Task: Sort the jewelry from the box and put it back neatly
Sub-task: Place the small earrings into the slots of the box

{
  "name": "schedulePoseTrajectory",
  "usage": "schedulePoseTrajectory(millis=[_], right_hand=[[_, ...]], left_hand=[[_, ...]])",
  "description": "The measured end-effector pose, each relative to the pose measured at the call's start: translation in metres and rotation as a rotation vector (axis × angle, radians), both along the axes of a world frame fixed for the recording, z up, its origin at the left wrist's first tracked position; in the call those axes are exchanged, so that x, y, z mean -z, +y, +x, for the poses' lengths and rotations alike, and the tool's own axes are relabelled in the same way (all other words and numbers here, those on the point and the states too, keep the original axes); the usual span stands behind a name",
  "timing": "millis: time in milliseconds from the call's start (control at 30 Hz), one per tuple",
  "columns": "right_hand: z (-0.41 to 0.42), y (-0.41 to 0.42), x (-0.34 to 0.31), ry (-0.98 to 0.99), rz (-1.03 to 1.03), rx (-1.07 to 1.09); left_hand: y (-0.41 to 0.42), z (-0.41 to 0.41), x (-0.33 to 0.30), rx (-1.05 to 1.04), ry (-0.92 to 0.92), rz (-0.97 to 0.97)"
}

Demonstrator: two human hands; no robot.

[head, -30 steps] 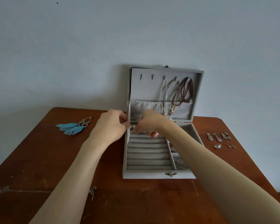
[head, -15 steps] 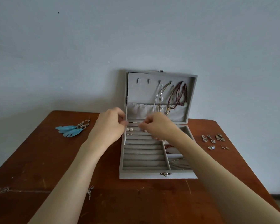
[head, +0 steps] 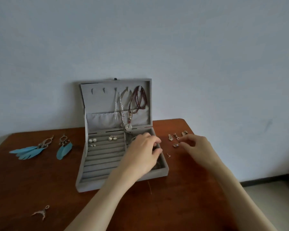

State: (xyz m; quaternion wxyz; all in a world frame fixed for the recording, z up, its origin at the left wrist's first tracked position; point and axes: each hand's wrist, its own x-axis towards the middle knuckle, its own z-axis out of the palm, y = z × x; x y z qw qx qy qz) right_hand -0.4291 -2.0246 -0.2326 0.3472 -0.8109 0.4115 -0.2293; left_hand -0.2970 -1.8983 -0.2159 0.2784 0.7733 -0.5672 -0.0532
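Note:
The grey jewelry box stands open on the wooden table, lid upright. Silver chains, a dark red bead necklace and a pale ring pendant hang in the lid. Pearl studs and silver earrings sit in the top ring rows. My left hand hovers over the box's right compartment, fingers loosely curled, nothing visible in it. My right hand is over the table right of the box, thumb and forefinger tips beside a small earring.
More small earrings and a stud lie right of the box. Two blue feather earrings lie at the left. A small metal piece is near the front left. A wall stands right behind the table.
Both hands left the top ring rows and moved right: the left over the right compartment, the right out to the loose earrings on the table. The view shifted as well.

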Motion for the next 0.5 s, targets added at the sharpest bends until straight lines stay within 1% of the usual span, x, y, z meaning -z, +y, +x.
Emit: schedulePoseTrajectory(millis=[67,133,200,300,367,433,500], right_hand=[[-0.001,0.001,0.005,0.07,-0.022,-0.091],[0.002,0.001,0.009,0.118,-0.096,-0.1],[0.006,0.0,0.013,0.134,-0.178,-0.089],[0.01,0.004,0.014,0.095,-0.271,-0.153],[0.009,0.008,0.012,0.05,-0.279,-0.237],[0.006,0.01,0.01,0.083,-0.24,-0.325],[0.006,0.011,0.01,0.118,-0.222,-0.351]], left_hand=[[-0.01,-0.006,0.001,0.0,-0.06,0.038],[-0.017,-0.009,0.001,-0.013,-0.105,0.063],[-0.02,-0.011,0.001,-0.032,-0.139,0.08],[-0.022,-0.015,0.0,-0.074,-0.189,0.089],[-0.022,-0.017,-0.001,-0.109,-0.213,0.096],[-0.022,-0.018,-0.001,-0.147,-0.229,0.115],[-0.022,-0.019,0.0,-0.177,-0.24,0.142]])
